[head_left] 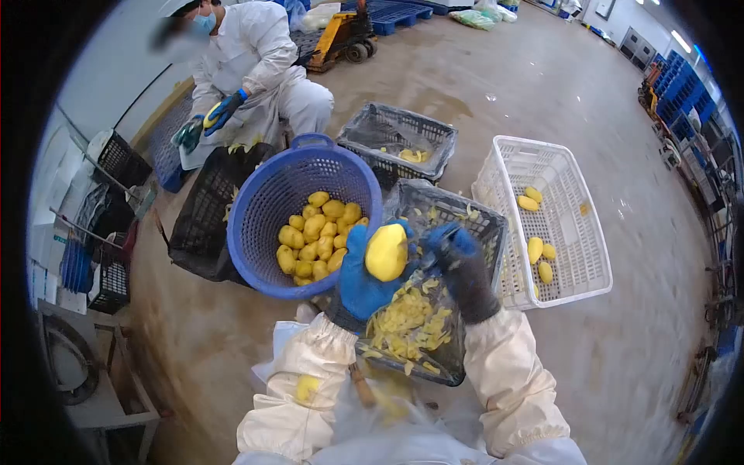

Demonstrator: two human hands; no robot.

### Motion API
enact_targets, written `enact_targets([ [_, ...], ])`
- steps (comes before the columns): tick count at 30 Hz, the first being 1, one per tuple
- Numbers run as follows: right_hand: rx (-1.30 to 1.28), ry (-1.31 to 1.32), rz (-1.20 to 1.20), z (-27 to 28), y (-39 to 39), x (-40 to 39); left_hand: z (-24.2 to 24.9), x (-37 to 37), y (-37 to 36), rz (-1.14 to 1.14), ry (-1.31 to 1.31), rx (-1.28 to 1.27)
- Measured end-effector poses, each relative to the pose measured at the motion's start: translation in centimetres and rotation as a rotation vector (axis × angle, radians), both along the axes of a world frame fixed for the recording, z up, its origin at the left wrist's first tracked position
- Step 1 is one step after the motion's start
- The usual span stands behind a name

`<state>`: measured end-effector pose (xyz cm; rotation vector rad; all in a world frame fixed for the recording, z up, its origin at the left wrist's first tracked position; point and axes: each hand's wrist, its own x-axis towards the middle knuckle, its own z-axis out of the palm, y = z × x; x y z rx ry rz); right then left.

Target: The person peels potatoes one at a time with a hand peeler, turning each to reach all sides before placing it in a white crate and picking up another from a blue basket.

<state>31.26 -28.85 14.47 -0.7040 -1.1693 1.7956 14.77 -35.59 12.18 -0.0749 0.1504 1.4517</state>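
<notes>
My left hand (360, 283), in a blue and black glove, holds a peeled yellow potato (386, 253) over the near black crate. Close on its right is my right hand (459, 263), gloved too and blurred, its fingers curled; what they hold cannot be made out. Below both hands, the black crate (500, 232) lined with clear plastic holds many yellow peelings (409, 322). Left of my hands, a blue round basket (252, 225) contains several potatoes (314, 232). At the right, a white crate (573, 296) holds several peeled potatoes (535, 248).
Another person (260, 66) in white crouches at the upper left, a potato in gloved hands, by a plastic-lined black crate (205, 225). A further black crate (442, 147) with peelings stands behind mine. A yellow pallet jack (333, 39) and blue pallets (391, 14) are at the back.
</notes>
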Motion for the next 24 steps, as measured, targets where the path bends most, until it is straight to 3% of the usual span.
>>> enact_targets([
  [1,0.046,-0.074,0.164,0.4,-1.4,-0.5,-0.3,-0.1,-0.1,0.005,0.001,-0.002],
  [3,0.073,-0.163,0.201,0.5,-2.4,-1.6,-0.7,0.2,-0.2,-0.081,0.146,0.151],
  [5,0.242,-0.188,0.185,0.4,-2.6,-2.1,-1.3,0.2,-0.2,-0.036,0.110,0.079],
  [6,0.532,-0.291,0.187,-0.7,-2.3,-2.3,-2.0,-0.3,-0.1,-0.042,0.138,0.062],
  [7,0.533,-0.290,0.187,-0.9,-2.1,-2.2,-2.4,-0.5,0.0,-0.051,0.165,0.044],
  [9,0.228,-0.324,0.052,-0.9,-1.6,-2.0,-0.4,0.9,-0.2,-0.024,0.173,0.004],
  [10,0.024,-0.084,0.005,-1.0,-0.6,-1.6,0.3,1.5,-0.3,0.005,0.181,-0.035],
  [11,0.024,-0.087,0.004,-2.7,1.6,-0.3,-0.1,1.4,-0.3,0.003,0.178,-0.034],
  [13,0.044,0.008,-0.302,-6.9,5.8,2.0,-1.3,0.6,-0.5,-0.155,0.378,0.134],
  [14,0.041,0.013,-0.307,-5.7,4.7,1.3,-0.6,0.5,-0.4,-0.182,0.334,0.115],
  [16,0.075,0.014,-0.157,-1.1,0.6,-0.7,0.9,0.7,-0.2,-0.116,0.254,0.047],
  [17,0.153,-0.138,-0.037,-0.9,-0.8,-1.1,1.2,0.7,-0.2,-0.049,0.178,-0.026],
  [19,0.546,-0.410,0.062,-1.1,-2.4,-1.8,0.3,0.7,-0.3,-0.053,0.161,-0.051],
  [20,0.543,-0.409,0.059,-1.2,-1.5,-1.5,-0.5,0.7,-0.2,-0.064,0.143,-0.073],
  [22,-0.028,-0.060,-0.112,-1.7,1.4,0.0,-2.4,0.3,-0.6,-0.116,0.172,-0.100],
  [24,0.061,-0.054,-0.139,-2.4,2.2,1.1,-1.8,0.1,-0.4,-0.128,0.117,-0.062],
])
